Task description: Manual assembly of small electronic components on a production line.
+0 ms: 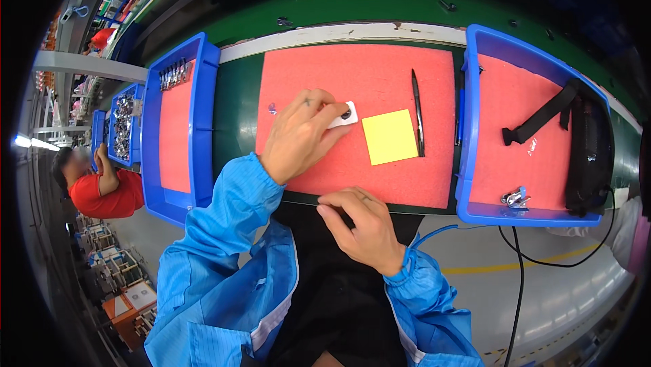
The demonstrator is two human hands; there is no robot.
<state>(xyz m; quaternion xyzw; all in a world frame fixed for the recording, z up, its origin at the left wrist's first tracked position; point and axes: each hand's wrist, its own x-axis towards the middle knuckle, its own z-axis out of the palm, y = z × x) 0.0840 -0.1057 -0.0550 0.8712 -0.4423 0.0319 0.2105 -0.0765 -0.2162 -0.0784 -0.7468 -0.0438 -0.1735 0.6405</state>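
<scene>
My left hand is closed over the red foam mat, thumb and fingers pinching a small white rounded block with a dark round part on it. The fingers hide some of that block. Just right of it lies a yellow square sticky-note pad. A black pen rests beyond the pad, its thin end pointing away from me. My right hand hovers at the mat's front edge with its fingers loosely curled together, and nothing shows in it. A small clear scrap lies left of my left hand.
A blue tray on the left holds a row of metal clips. The right blue tray contains a black strapped item and a metal part. Behind runs a green belt. A person in red sits far left.
</scene>
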